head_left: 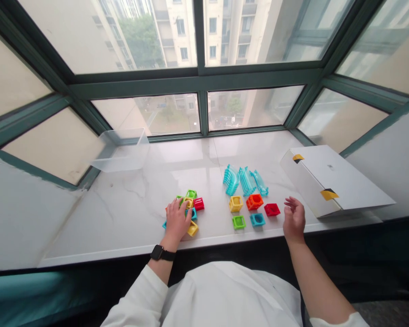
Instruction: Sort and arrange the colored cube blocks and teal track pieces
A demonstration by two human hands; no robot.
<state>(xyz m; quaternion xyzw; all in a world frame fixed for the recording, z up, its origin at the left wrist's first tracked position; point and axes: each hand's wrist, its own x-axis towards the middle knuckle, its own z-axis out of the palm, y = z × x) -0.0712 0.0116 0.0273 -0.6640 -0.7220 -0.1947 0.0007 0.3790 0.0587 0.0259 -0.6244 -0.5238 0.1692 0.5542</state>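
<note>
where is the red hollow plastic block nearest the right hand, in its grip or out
Out: the red hollow plastic block lies on the white marbled sill, visibly apart from the right hand.

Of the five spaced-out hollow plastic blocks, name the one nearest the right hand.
The red hollow plastic block, at the group's right end, nearest the right hand. The yellow block, orange block, green block and blue block all sit farther left.

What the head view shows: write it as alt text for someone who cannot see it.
A person's left hand touches clustered colourful toy blocks on a white windowsill; the right hand, apparently empty, is beside a red block. Nearby are four separate blocks, three translucent blue pieces and a white box.
</note>
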